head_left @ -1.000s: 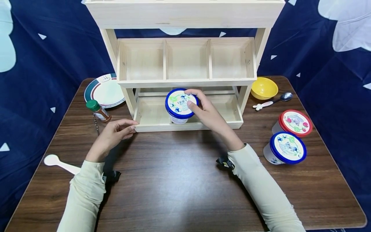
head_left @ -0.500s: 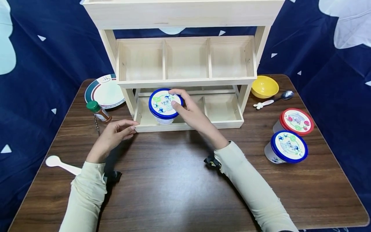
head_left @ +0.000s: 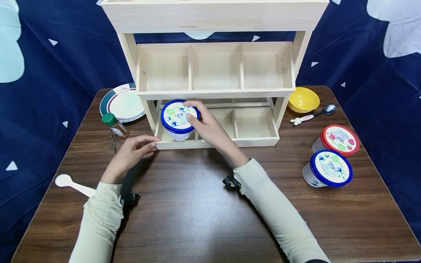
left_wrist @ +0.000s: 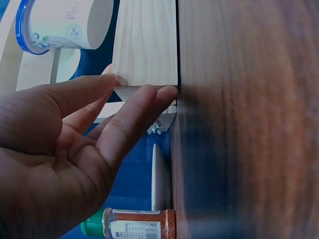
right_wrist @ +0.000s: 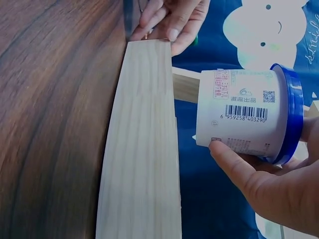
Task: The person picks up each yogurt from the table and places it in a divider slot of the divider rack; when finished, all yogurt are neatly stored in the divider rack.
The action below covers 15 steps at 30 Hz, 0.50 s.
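Observation:
My right hand (head_left: 210, 128) grips a white tub with a blue lid (head_left: 179, 116) from its right side. In the head view the tub overlaps the left compartment of the lower wooden drawer (head_left: 217, 143); in the right wrist view its base (right_wrist: 207, 109) shows above the drawer's front board (right_wrist: 142, 139). With thumb and fingertips, my left hand (head_left: 133, 153) holds the drawer's front left corner, seen close up in the left wrist view at the end of the board (left_wrist: 147, 45). The tub's lower side hides part of that compartment.
A wooden rack's upper tray (head_left: 213, 93) overhangs the drawer. At left stand plates (head_left: 123, 106), a green-capped spice jar (head_left: 115, 125) and a white spoon (head_left: 75, 185). At right are a yellow bowl (head_left: 303, 99), a rabbit-handled spoon (head_left: 312, 115), a red-lidded tub (head_left: 340, 139) and another blue-lidded tub (head_left: 330, 168).
My right hand has carried the blue-lidded tub leftward, from over the drawer's middle to over its left compartment. My left hand stays at the drawer corner.

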Each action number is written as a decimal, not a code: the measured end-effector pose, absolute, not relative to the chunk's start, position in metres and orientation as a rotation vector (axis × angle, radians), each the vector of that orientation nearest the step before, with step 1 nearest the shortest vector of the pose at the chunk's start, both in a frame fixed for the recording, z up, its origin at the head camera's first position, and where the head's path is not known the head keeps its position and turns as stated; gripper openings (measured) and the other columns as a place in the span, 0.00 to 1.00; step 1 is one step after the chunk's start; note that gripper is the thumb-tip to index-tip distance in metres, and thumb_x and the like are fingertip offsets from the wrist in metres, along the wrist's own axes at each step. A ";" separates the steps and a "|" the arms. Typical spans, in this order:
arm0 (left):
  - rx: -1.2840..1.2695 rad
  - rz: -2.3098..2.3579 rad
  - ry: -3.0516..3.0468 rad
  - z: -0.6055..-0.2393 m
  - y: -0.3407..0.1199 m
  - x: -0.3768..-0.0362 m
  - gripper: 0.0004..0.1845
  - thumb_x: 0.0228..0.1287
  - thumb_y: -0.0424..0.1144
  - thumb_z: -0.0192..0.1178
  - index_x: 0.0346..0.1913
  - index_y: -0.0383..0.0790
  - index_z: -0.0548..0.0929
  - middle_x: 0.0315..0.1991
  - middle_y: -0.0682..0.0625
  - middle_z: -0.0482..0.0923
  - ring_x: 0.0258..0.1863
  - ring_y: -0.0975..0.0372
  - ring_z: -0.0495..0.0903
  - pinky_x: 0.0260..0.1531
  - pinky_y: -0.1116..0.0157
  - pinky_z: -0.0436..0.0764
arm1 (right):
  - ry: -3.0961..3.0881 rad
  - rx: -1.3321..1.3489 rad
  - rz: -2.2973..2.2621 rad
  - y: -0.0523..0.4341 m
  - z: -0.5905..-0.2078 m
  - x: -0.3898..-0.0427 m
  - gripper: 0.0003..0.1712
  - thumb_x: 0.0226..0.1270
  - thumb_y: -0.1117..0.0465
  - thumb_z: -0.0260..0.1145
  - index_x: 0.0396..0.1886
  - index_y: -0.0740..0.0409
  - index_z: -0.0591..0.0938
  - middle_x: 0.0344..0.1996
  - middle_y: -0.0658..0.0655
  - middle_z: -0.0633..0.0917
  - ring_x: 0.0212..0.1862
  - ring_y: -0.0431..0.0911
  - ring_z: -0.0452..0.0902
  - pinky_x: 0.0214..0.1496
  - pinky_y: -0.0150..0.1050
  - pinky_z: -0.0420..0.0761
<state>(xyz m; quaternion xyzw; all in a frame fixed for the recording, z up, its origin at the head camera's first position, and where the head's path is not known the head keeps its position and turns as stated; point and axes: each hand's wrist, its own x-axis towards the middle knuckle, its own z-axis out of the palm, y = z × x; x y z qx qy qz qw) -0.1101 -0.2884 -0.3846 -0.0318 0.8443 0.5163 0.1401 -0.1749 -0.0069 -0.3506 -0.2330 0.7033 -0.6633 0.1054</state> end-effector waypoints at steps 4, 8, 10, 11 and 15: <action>-0.090 1.498 2.442 -0.386 -0.288 -0.111 0.18 0.87 0.32 0.54 0.70 0.28 0.80 0.65 0.31 0.78 0.50 0.71 0.83 0.55 0.69 0.87 | 2.049 -0.675 -1.973 -0.012 -0.354 -0.177 0.23 0.89 0.65 0.54 0.77 0.61 0.71 0.67 0.67 0.75 0.62 0.55 0.81 0.58 0.43 0.90; -0.081 1.500 2.446 -0.389 -0.290 -0.112 0.19 0.87 0.33 0.53 0.71 0.28 0.79 0.66 0.31 0.78 0.50 0.70 0.83 0.55 0.68 0.88 | 2.073 -0.635 -1.959 -0.015 -0.359 -0.180 0.24 0.89 0.64 0.54 0.78 0.60 0.70 0.70 0.67 0.75 0.64 0.56 0.80 0.61 0.44 0.89; -0.076 1.500 2.447 -0.389 -0.290 -0.112 0.19 0.87 0.33 0.54 0.71 0.28 0.79 0.66 0.31 0.78 0.50 0.70 0.83 0.55 0.68 0.88 | 2.120 -0.607 -1.933 -0.017 -0.363 -0.181 0.24 0.89 0.62 0.55 0.79 0.59 0.70 0.71 0.66 0.75 0.65 0.54 0.79 0.64 0.43 0.87; -0.075 1.501 2.446 -0.390 -0.290 -0.113 0.19 0.87 0.32 0.54 0.71 0.28 0.79 0.65 0.31 0.79 0.50 0.70 0.83 0.54 0.68 0.88 | 2.140 -0.596 -1.920 -0.018 -0.364 -0.181 0.25 0.89 0.62 0.55 0.79 0.58 0.70 0.72 0.65 0.74 0.66 0.54 0.79 0.65 0.44 0.86; -0.089 1.503 2.442 -0.390 -0.289 -0.112 0.19 0.87 0.33 0.54 0.71 0.28 0.79 0.65 0.31 0.79 0.49 0.70 0.83 0.54 0.68 0.88 | 2.197 -0.575 -1.864 -0.021 -0.370 -0.182 0.24 0.88 0.60 0.57 0.78 0.58 0.71 0.72 0.65 0.75 0.67 0.53 0.78 0.69 0.42 0.83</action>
